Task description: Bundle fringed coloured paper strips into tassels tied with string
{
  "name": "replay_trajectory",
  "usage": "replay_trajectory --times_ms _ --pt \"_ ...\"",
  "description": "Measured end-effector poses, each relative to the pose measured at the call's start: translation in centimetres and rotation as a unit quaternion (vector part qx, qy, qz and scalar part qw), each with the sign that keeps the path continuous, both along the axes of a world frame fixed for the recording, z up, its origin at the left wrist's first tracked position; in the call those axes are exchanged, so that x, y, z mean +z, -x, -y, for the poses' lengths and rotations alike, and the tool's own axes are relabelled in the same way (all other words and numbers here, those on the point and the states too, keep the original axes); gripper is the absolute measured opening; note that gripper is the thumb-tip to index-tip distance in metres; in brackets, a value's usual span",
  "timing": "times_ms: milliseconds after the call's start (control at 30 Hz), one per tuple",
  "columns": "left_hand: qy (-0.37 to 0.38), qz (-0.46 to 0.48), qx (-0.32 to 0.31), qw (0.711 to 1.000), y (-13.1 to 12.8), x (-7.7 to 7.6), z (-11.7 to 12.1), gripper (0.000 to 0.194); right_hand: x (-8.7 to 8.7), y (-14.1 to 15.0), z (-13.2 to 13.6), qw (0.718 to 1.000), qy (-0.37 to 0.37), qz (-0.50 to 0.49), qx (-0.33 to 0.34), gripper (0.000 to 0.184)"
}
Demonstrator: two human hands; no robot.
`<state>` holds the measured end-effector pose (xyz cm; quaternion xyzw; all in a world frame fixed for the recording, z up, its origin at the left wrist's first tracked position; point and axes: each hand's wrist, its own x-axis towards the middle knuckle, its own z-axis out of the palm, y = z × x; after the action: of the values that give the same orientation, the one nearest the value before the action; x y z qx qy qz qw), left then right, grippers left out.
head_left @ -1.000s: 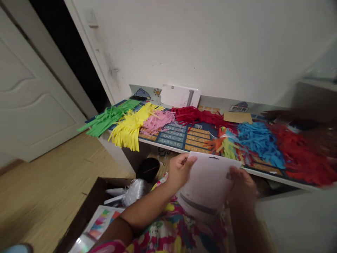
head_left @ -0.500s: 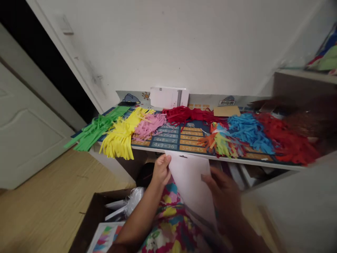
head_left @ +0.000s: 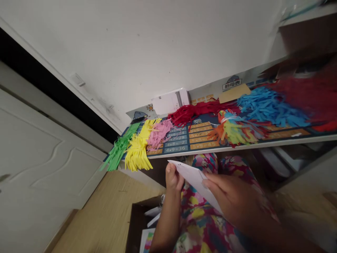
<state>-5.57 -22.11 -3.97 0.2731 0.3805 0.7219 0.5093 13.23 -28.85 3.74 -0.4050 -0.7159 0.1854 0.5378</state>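
Note:
A flat white packet (head_left: 193, 176) with a small slot near its top edge is held over my lap, just in front of the desk edge. My left hand (head_left: 174, 178) pinches its upper left corner between thumb and fingers. My right hand (head_left: 233, 196) grips the right side, thumb on the near face and its other fingers partly hidden. The packet is tilted, so its face looks narrow. Beyond it, on the desk, lie yellow paper fringe (head_left: 139, 151), pink fringe (head_left: 160, 134) and a multicoloured tied tassel (head_left: 233, 130).
Green fringe (head_left: 121, 146) overhangs the desk's left end. Dark red (head_left: 195, 112), blue (head_left: 271, 107) and blurred red fringe (head_left: 316, 95) lie on the multiplication mat (head_left: 176, 143). A white pack (head_left: 168, 103) leans on the wall. An open box (head_left: 133, 225) sits on the floor.
The packet has turned from facing me to a slanted, narrower angle, with my right hand further across it. My view has shifted and tilted, showing more of the door.

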Motion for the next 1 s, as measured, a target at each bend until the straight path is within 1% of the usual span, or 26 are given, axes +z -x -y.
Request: replay_trajectory --times_ms 67,167,267,367,400,467,533,600,667,733,800,833,900,1000 --pt "-0.005 -0.006 -0.007 1.000 -0.2 0.1 0.1 0.049 -0.4 -0.4 -0.4 0.999 0.027 -0.019 -0.007 0.026" --pt "-0.009 -0.011 -0.017 1.000 -0.6 0.5 0.2 0.055 -1.1 -1.7 -1.4 0.991 0.116 -0.072 -0.006 0.026" --pt "-0.005 -0.010 -0.023 1.000 -1.3 1.0 0.4 0.055 -2.1 -3.3 -2.4 0.963 0.218 -0.159 0.003 0.032" --pt "-0.003 -0.007 -0.022 1.000 -2.3 1.4 0.6 0.047 -3.2 -4.2 -3.1 0.926 0.282 -0.249 -0.005 0.032" --pt "-0.003 -0.014 -0.016 1.000 -2.7 1.6 0.6 0.044 -3.7 -4.3 -3.3 0.921 0.287 -0.263 -0.020 0.031" --pt "-0.004 -0.035 0.005 0.999 -3.4 1.8 0.7 0.040 -4.4 -4.4 -3.5 0.924 0.274 -0.261 -0.059 0.033" --pt "-0.002 -0.054 0.028 0.998 -4.0 2.0 0.8 0.041 -5.0 -4.4 -3.6 0.929 0.258 -0.247 -0.095 0.037" --pt "-0.001 -0.067 0.037 0.997 -4.2 2.2 1.0 0.043 -5.2 -4.4 -3.6 0.923 0.269 -0.252 -0.109 0.039" --pt "0.002 -0.075 0.012 0.997 -4.2 2.3 1.2 0.043 -5.0 -4.5 -3.7 0.907 0.296 -0.281 -0.103 0.038" --pt "0.007 -0.066 -0.040 0.997 -3.9 2.6 1.4 0.044 -4.6 -4.5 -4.0 0.890 0.324 -0.309 -0.083 0.035" --pt "0.010 -0.051 -0.084 0.995 -3.7 2.9 1.7 0.046 -4.2 -4.5 -4.5 0.881 0.340 -0.324 -0.060 0.035" --pt "0.009 -0.049 -0.093 0.994 -3.6 3.0 1.8 0.046 -4.1 -4.5 -4.7 0.878 0.342 -0.330 -0.054 0.037" --pt "0.001 -0.062 -0.087 0.994 -3.7 3.2 2.0 0.043 -3.9 -4.5 -5.3 0.881 0.329 -0.334 -0.058 0.043" --pt "-0.014 -0.091 -0.061 0.994 -4.2 3.5 2.2 0.039 -3.8 -4.6 -5.6 0.908 0.272 -0.296 -0.119 0.045"
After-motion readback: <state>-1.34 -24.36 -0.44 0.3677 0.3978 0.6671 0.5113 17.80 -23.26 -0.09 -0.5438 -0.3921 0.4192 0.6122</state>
